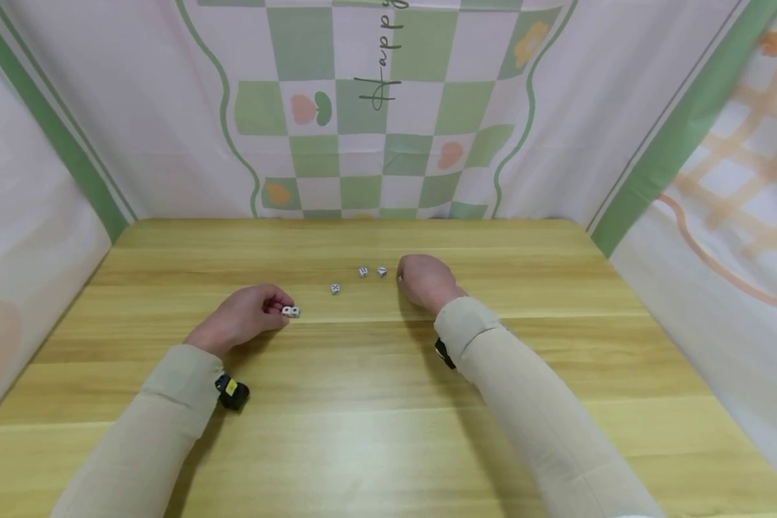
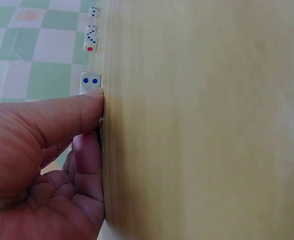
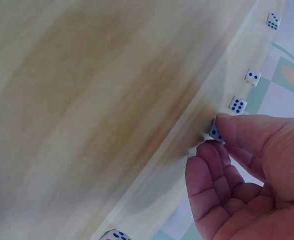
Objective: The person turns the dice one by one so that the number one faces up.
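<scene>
My left hand [image 1: 246, 316] lies on its side on the wooden table. Its thumb and fingers pinch at a pair of small white dice [image 1: 291, 311] standing side by side. In the left wrist view, a die with two blue dots [image 2: 91, 81] shows just past the thumb tip. Farther back on the table, my right hand [image 1: 425, 279] pinches another white die [image 3: 215, 132] between thumb and fingertips, low at the tabletop. Left of that hand stand three loose dice, one with six blue dots [image 3: 237, 104], one with two [image 3: 252, 77], and one farther off [image 3: 273, 21].
A die [image 3: 116, 235] with blue dots and a bit of red is cut off at the right wrist view's bottom edge. The table [image 1: 362, 403] ends at a checked cloth curtain [image 1: 362, 158] behind, with cloth on both sides.
</scene>
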The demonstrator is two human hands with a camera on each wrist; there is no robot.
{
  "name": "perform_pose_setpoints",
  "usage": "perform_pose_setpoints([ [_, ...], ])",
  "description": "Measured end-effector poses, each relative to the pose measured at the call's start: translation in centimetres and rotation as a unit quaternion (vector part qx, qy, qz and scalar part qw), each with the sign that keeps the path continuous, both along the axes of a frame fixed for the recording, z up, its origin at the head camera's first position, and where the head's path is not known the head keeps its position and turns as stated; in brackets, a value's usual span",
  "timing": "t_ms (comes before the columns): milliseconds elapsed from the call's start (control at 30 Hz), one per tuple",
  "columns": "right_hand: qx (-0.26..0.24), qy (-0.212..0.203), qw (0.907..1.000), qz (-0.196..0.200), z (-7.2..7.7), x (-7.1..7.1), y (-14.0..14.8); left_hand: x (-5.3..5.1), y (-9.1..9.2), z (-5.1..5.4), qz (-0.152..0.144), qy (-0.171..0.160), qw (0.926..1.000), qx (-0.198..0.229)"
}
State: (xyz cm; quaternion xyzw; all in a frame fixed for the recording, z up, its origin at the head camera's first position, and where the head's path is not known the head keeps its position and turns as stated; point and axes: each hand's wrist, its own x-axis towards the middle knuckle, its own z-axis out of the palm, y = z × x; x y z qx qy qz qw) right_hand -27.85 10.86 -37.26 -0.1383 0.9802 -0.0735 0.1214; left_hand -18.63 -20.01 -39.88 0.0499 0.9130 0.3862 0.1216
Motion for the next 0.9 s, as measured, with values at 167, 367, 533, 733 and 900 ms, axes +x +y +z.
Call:
perform_pose_setpoints([
  [167, -0.012, -0.004, 0.9999, 0.007, 0.2, 0.6, 0.3, 0.0, 0.0, 0.0, -0.002, 0.004, 1.0000, -0.004],
  [367, -0.043, -0.014, 0.9990, 0.009, 0.4, 1.4, 0.7, -0.1, 0.0, -0.1, -0.002, 0.007, 1.0000, -0.005],
  [533, -0.052, -0.022, 0.9981, 0.024, 0.4, 2.0, 1.1, 0.0, 0.1, 0.0, -0.001, 0.004, 1.0000, -0.004],
  [733, -0.078, -0.028, 0.9960, 0.033, 0.4, 2.6, 1.7, 0.1, 0.1, 0.0, -0.002, 0.009, 0.9999, -0.011],
  [900, -0.116, -0.044, 0.9918, 0.030, 0.3, 3.0, 2.3, 0.1, 0.1, 0.0, -0.004, 0.011, 0.9999, -0.009],
])
